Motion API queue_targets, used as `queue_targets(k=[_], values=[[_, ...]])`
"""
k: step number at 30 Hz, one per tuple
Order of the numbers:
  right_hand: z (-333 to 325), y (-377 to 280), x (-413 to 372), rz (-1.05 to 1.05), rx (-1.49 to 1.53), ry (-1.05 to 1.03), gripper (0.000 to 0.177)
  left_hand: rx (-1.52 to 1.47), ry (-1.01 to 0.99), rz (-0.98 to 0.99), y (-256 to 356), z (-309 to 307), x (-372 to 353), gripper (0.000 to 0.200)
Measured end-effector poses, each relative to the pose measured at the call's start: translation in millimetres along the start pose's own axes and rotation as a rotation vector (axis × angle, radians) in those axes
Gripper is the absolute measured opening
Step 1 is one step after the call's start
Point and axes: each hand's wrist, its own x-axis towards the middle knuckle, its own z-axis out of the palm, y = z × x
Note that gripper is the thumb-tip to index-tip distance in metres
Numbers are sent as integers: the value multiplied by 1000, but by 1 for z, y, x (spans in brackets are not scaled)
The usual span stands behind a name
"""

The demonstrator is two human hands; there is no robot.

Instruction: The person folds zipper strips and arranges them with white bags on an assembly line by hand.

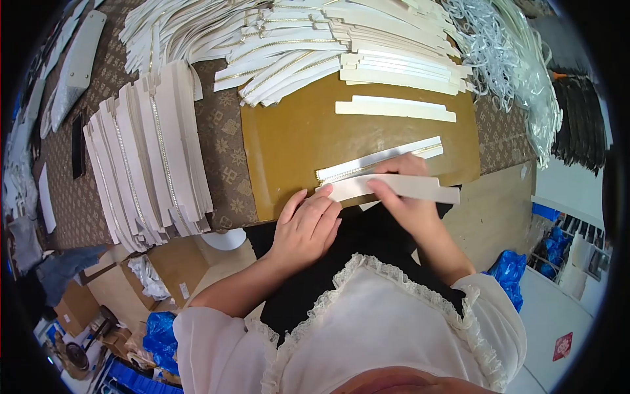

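A cream fabric strip [420,188] lies across the front edge of the brown mat [289,144], tilted slightly. My right hand [413,207] is closed on it, thumb on top near its middle and fingers reaching beyond its far edge. My left hand [305,226] rests at the mat's front edge, fingers spread, one fingertip touching the strip's left end. Just behind the strip is a white zipper piece [367,164] with gold teeth, partly covered by my right fingers. Farther back on the mat lies a separate cream strip [394,109].
White zippers [282,52] and stacked cream strips [400,72] line the mat's back. A zipper stack [147,151] stands left on the patterned tablecloth [226,144]. Clear plastic bags [525,85] are at back right; cardboard boxes [177,269] sit below left.
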Motion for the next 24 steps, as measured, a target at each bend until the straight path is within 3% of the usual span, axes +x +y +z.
queue_targets(k=[2, 9, 24], values=[[-19, 11, -2, -28, -14, -9, 18, -6, -24, -2, 0, -2, 0, 39], [-52, 43, -14, 204, 203, 39, 14, 56, -97, 0, 4, -7, 6, 41], [-49, 48, -10, 170, 83, 38, 23, 161, -201, 41, 6, -12, 10, 48]])
